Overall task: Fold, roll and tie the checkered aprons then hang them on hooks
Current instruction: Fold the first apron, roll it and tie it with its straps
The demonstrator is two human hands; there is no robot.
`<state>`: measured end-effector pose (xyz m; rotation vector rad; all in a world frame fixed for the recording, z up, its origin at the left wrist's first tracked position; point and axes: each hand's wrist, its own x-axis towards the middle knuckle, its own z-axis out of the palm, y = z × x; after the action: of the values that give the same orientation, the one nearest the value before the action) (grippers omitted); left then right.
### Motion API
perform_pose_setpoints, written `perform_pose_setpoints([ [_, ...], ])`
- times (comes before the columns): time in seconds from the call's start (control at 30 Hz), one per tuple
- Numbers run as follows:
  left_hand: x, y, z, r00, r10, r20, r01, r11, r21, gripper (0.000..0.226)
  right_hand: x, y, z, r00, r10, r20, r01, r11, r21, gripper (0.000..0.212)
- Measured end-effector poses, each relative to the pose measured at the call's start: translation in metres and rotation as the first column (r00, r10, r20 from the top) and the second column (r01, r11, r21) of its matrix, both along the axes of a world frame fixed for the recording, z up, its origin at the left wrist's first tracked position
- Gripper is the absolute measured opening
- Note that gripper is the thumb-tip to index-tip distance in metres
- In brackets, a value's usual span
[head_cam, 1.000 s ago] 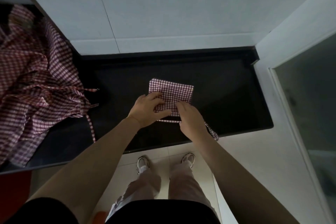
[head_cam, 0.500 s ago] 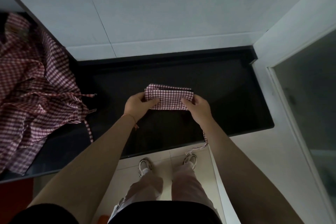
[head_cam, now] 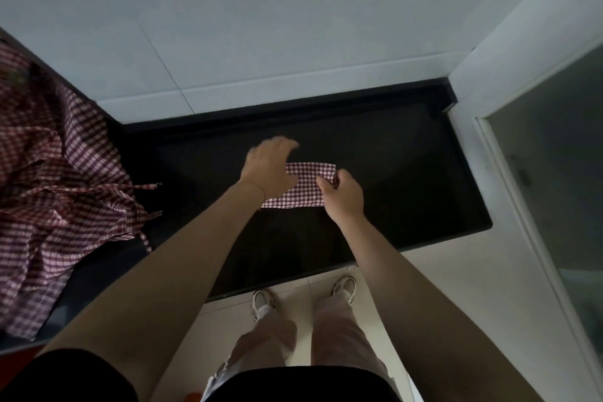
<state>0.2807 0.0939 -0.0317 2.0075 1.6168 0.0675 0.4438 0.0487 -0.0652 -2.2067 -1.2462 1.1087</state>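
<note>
A small folded red-and-white checkered apron lies on the black counter, folded into a narrow strip. My left hand rests over its left end with the fingers curved and reaching past the far edge; its blur hides whether it grips the cloth. My right hand pinches the apron's right end between thumb and fingers. A heap of other checkered aprons lies crumpled on the counter's left side, with thin ties trailing toward the middle.
A white tiled wall rises behind the counter. A white door frame and a glass panel stand at the right. My feet stand on pale floor tiles below the counter's front edge.
The apron went from a flat square to a narrower folded strip. Both hands lifted it and moved farther back on the counter. The dangling tie at the front edge is out of sight.
</note>
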Motion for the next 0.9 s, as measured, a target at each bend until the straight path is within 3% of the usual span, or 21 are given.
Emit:
perform_pose_setpoints([
  [0.1, 0.014, 0.008, -0.008, 0.984, -0.171, -0.051, 0.154, 0.958, -0.243, 0.062, 0.004, -0.005, -0.001, 0.998, 0.005, -0.056, -0.005, 1.0, 0.004, 0.03],
  [0.2, 0.02, 0.008, -0.014, 0.968, -0.17, -0.184, 0.12, 0.959, -0.255, 0.067, 0.004, -0.007, -0.006, 0.995, -0.05, -0.084, 0.049, 0.999, -0.016, 0.034],
  [0.33, 0.027, 0.009, -0.008, 0.953, -0.148, -0.263, 0.029, 0.911, -0.41, 0.069, -0.002, -0.007, -0.011, 0.994, -0.09, 0.066, 0.094, 0.994, -0.055, 0.046],
  [0.47, 0.02, 0.007, -0.01, 0.981, -0.077, -0.177, -0.04, 0.816, -0.577, 0.059, 0.004, -0.007, -0.002, 0.994, -0.088, -0.06, 0.075, 0.98, -0.185, 0.051],
  [0.63, -0.004, -0.019, -0.007, 0.98, 0.167, 0.106, -0.032, 0.665, -0.746, 0.056, 0.03, -0.013, 0.026, 0.939, 0.054, -0.34, -0.171, 0.93, -0.325, 0.048],
  [0.77, -0.007, -0.04, 0.017, 0.869, 0.399, 0.293, -0.024, 0.625, -0.78, 0.066, 0.034, -0.012, 0.057, 0.884, 0.074, -0.462, -0.246, 0.913, -0.324, 0.062],
  [0.9, -0.018, -0.05, 0.043, 0.676, 0.619, 0.4, -0.1, 0.615, -0.782, 0.056, 0.04, -0.009, 0.094, 0.782, -0.018, -0.623, -0.157, 0.962, -0.224, 0.048],
])
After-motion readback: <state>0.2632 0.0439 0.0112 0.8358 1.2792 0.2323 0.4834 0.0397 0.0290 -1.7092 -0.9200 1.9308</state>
